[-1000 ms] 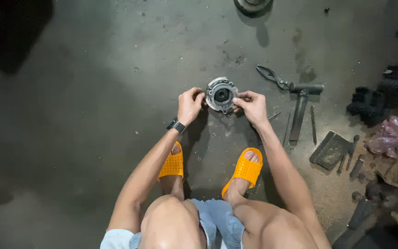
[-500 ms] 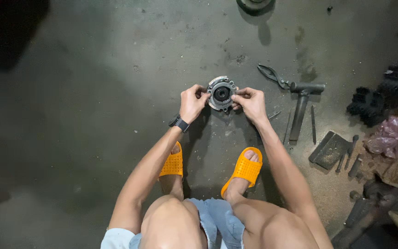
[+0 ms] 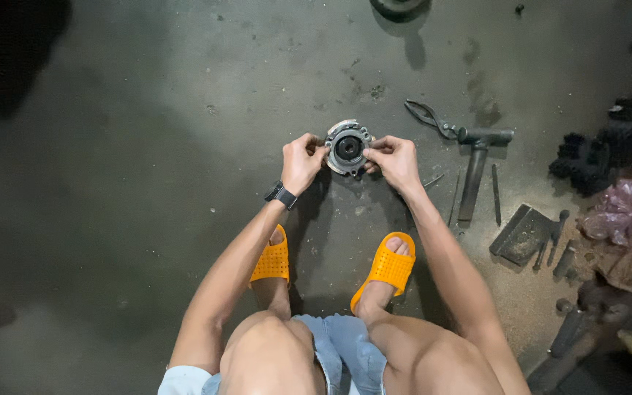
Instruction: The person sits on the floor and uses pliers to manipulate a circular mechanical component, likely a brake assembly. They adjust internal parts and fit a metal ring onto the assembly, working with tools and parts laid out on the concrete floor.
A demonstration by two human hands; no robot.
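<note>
1. Round metal part (image 3: 347, 147), grey and worn, with a dark hole at its centre and an uneven, lobed rim; I see it resting on the concrete floor (image 3: 148, 183) straight ahead of my feet, pinched between both hands.
2. My left hand (image 3: 301, 162) grips the part's left edge, fingers curled in tight and the thumb pressed near the rim; a black watch (image 3: 280, 195) sits on that wrist.
3. My right hand (image 3: 395, 161) holds the right edge in the same way, fingertips bent closed on the rim, thumb toward the top of the part.
4. Below the hands, I see my feet in orange perforated sandals (image 3: 385, 267) planted on the floor, knees and blue shorts (image 3: 341, 347) at the bottom of the view.
5. To the right of the right hand lie pliers (image 3: 429, 119) and a T-shaped metal tool (image 3: 477, 164), just beside each other, with a thin rod (image 3: 496, 194) near them.
6. Farther right I see a flat dark metal piece (image 3: 522, 232), some small bolts, a black toothed part (image 3: 587, 157) and a crumpled pinkish plastic bag (image 3: 619, 212).
7. At the top edge, well apart from the hands, a dark round object (image 3: 399, 7) is only partly in view.
</note>
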